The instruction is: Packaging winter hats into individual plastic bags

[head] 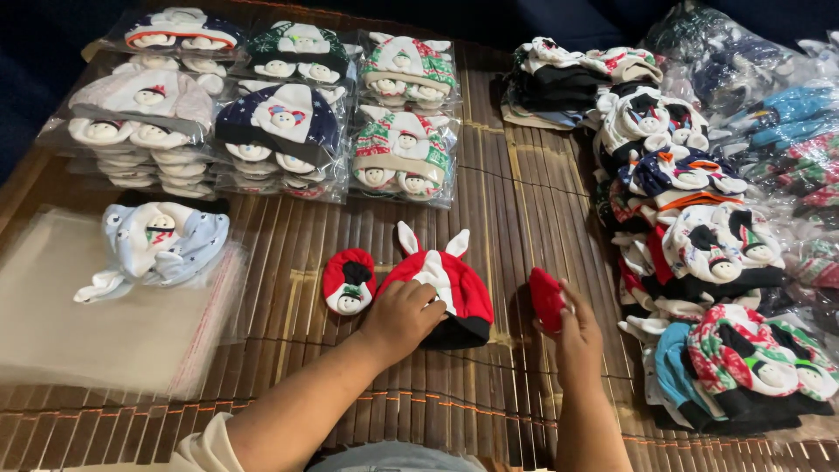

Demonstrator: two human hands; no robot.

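Observation:
A red baby cap [454, 284] with white ears and a black brim lies on the bamboo mat [516, 201]. My left hand [400, 316] rests on its lower left side, fingers curled over the fabric. Just left of that hand lies a small red and black mitten [348, 280] with a snowman face. My right hand [578, 334] holds a second small red mitten [547, 298] upright, a little right of the cap.
Bagged cap sets [280, 122] are stacked in rows at the back left. A light blue set [162, 245] lies on a pile of clear plastic bags [96, 323] at the left. Loose unbagged sets [699, 253] are heaped along the right, with more bagged goods [786, 122] behind.

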